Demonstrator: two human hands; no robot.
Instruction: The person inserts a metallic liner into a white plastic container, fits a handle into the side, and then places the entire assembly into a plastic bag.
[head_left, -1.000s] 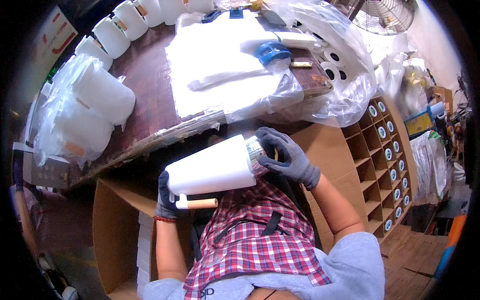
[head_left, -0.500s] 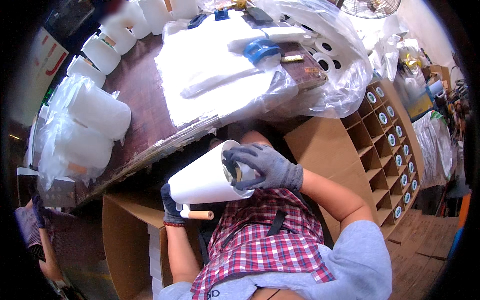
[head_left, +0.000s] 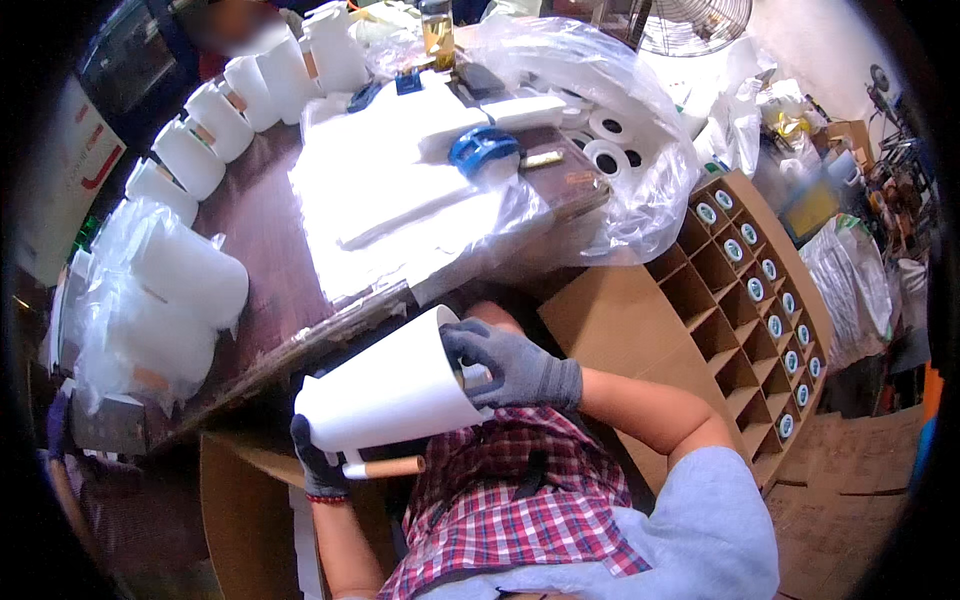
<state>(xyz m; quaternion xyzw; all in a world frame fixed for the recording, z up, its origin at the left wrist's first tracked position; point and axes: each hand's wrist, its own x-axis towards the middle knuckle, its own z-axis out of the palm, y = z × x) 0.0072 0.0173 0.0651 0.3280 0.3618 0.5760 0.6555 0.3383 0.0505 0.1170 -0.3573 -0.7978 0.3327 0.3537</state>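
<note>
A white tapered jug (head_left: 385, 388) with a light wooden handle (head_left: 385, 468) lies tilted on its side in front of me, its wide open end to the right. My left hand (head_left: 318, 455), in a grey glove, is closed around its narrow end, beside the handle. My right hand (head_left: 510, 368), gloved too, is at the wide mouth, its fingers bent inside the rim. Their tips are hidden, and I cannot make out what they grip in there. A dark brown table (head_left: 262, 240) with a worn front edge stands just beyond the jug.
Several white jugs (head_left: 190, 155) line the table's far left, near plastic-wrapped ones (head_left: 165, 290). White sheets (head_left: 385, 185), a blue tape dispenser (head_left: 484, 150) and a plastic bag (head_left: 640, 190) of white rings lie farther right. A divided carton (head_left: 745, 330) stands right; another carton (head_left: 235, 500) is lower left.
The jug and both hands have shifted left and a little down in the picture. My right fingers sit deeper in the mouth. The table and cartons have shifted as the view turned.
</note>
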